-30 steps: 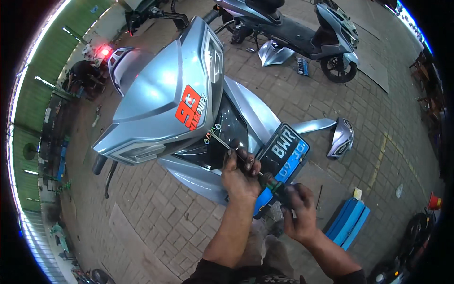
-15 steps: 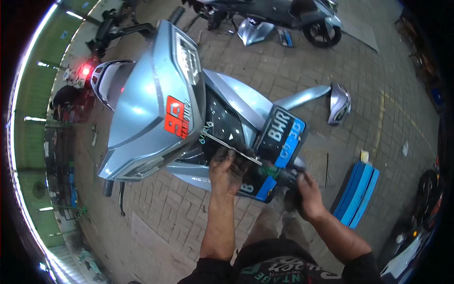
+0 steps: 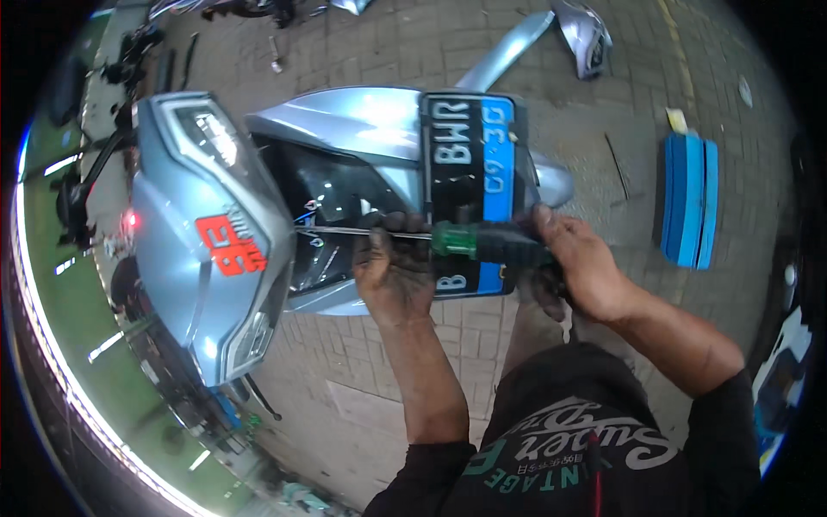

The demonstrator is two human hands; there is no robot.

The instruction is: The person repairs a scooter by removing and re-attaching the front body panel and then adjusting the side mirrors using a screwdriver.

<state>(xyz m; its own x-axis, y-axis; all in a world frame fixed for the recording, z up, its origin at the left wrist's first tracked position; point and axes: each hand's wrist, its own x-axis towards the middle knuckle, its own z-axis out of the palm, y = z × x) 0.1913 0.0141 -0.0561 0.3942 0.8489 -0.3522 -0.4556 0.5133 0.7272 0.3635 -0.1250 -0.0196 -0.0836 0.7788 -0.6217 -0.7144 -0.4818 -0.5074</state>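
A long screwdriver (image 3: 455, 239) with a green and black handle lies nearly level across the view. My right hand (image 3: 590, 263) is closed round the black end of its handle. Around the thin metal shaft, my left hand (image 3: 392, 280) has its darkened fingers curled, just ahead of the handle. The tip reaches the dark front panel (image 3: 353, 185) of a light blue scooter (image 3: 172, 181), right below the headlight cowl; its exact contact point is too small to tell. Beneath the screwdriver, a black and blue number plate (image 3: 452, 194) is partly covered by the handle and my hands.
A blue toolbox (image 3: 685, 202) stands on the paved floor to the right. A loose silver body panel (image 3: 584, 39) lies at the far right, and a thin dark rod (image 3: 618, 165) rests nearer. Part of a white motorcycle (image 3: 782, 370) shows at the right edge.
My view has shifted, so the scooter now sits farther left and turned. The screwdriver has gone from slanting to nearly level in the picture. Both hands keep their hold on it.
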